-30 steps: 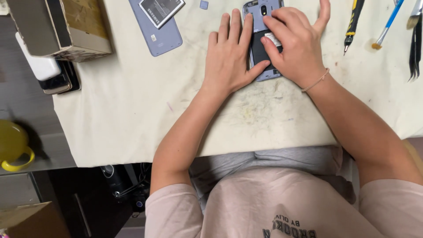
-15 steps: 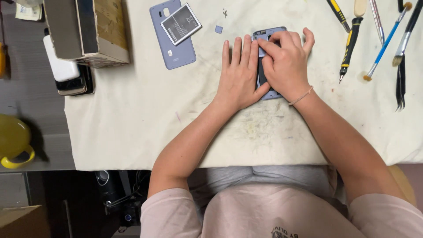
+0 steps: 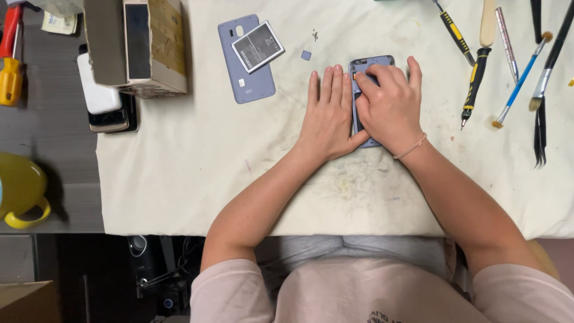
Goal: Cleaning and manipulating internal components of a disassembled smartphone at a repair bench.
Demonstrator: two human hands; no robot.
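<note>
Pressing phone [image 3: 372, 63], both hands [image 3: 359, 110]

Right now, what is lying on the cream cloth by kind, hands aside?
Phone parts: 3 (blue-grey phone body under both hands, blue-grey back cover, dark flat battery)
Yellow-and-black screwdrivers: 2
Brushes: 2
Black tweezers: 1
Cardboard box: 1
Total: 9

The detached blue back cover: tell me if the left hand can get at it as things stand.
Probably yes. The left hand lies flat beside the phone; bare cloth separates it from the back cover, though a battery lies on that.
</note>
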